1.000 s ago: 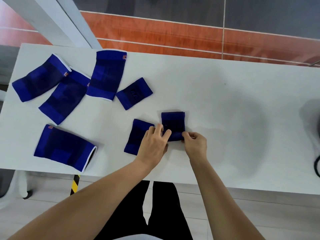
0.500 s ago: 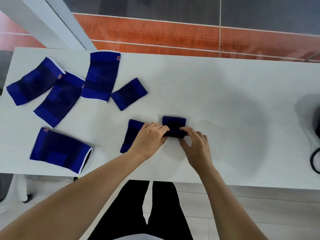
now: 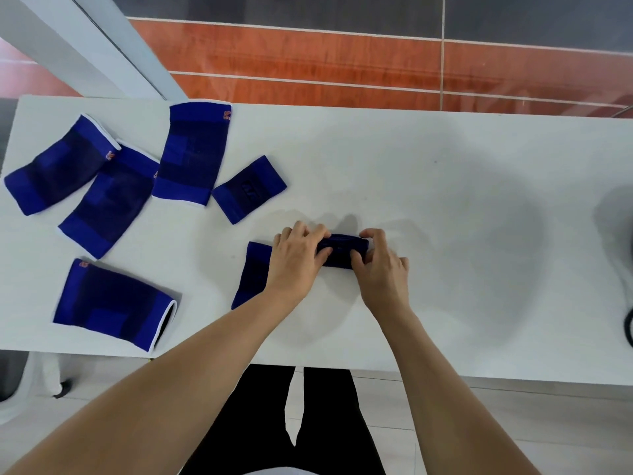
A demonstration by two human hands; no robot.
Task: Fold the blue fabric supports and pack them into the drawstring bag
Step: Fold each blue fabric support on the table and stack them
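Observation:
A small blue support (image 3: pixel 342 250) lies folded in half on the white table (image 3: pixel 445 200), pinched from both sides. My left hand (image 3: pixel 296 260) grips its left end and my right hand (image 3: pixel 380 265) grips its right end. Another small blue support (image 3: pixel 251 274) lies flat just left of my left hand, partly under my wrist. A third small one (image 3: pixel 249 189) lies further back. Several larger blue supports with white edges are spread at the left: (image 3: pixel 56 164), (image 3: pixel 108 200), (image 3: pixel 193 152), (image 3: pixel 114 305). No drawstring bag is in view.
The table's near edge runs above my legs. A dark object and a black cable (image 3: pixel 628 330) show at the right border. A white slanted beam (image 3: pixel 85 46) crosses the back left; beyond the table is an orange and grey tiled floor.
The small support was flat under my fingertips; both hands have folded its near edge over onto the far half, and it is now a narrow folded strip. The camera view has shifted slightly.

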